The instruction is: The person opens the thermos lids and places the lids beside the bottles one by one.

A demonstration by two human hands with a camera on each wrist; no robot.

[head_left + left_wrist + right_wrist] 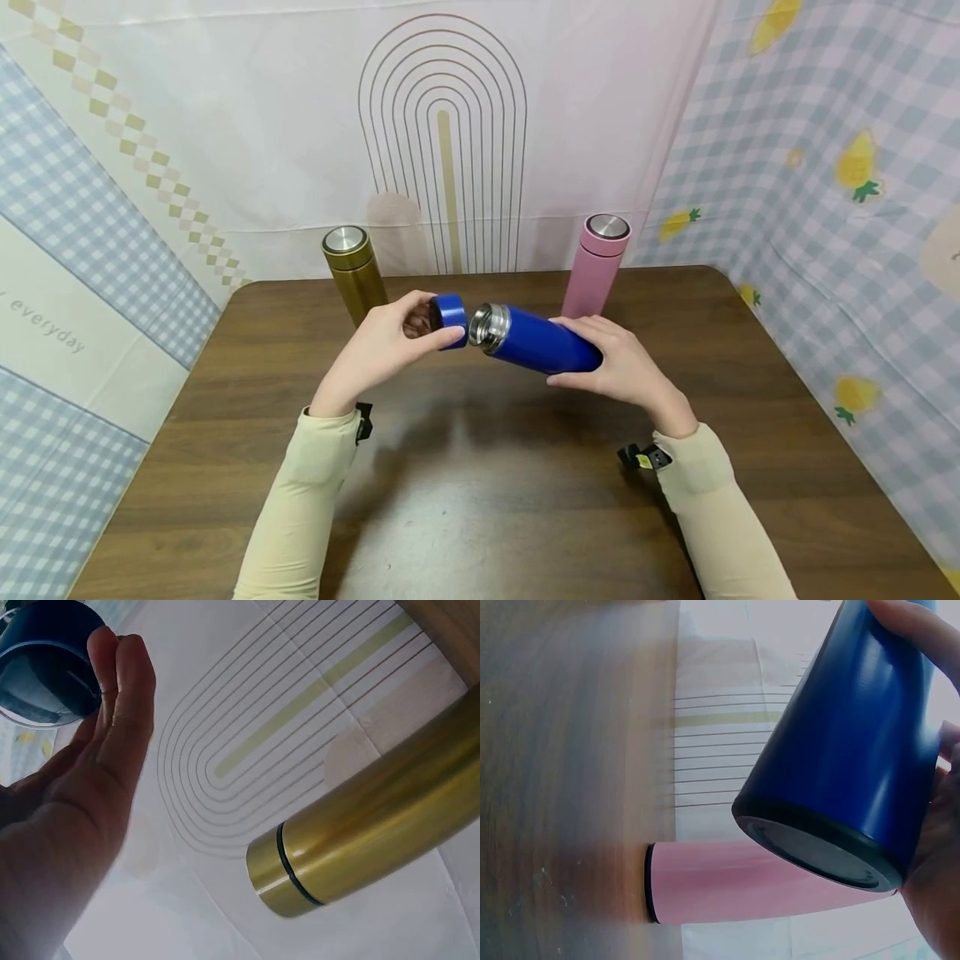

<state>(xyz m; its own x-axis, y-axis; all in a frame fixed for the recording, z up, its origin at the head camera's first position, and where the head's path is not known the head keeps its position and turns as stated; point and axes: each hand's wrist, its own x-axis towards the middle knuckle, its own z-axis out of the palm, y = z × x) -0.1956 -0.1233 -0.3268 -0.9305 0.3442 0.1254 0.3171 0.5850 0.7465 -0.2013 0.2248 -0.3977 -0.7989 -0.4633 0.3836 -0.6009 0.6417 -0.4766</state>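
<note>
My left hand [386, 337] pinches a blue lid [452, 321] between thumb and fingers. Just right of the lid, a blue thermos bottle [540, 340] is held above the table, tilted nearly flat with its bare steel mouth toward the lid. A small gap seems to part lid and mouth. My right hand [618, 362] grips the bottle near its base; the right wrist view shows the black bottom rim of the blue thermos bottle [840, 750]. In the left wrist view the lid [56, 660] sits at the fingertips of the left hand [90, 787].
A gold thermos [352, 271] stands upright, lidded, behind my left hand. The lidded pink thermos [596, 262] is upright behind the right hand. Both are on the brown wooden table [480, 500]. A patterned cloth [285, 125] hangs beyond the table's back edge.
</note>
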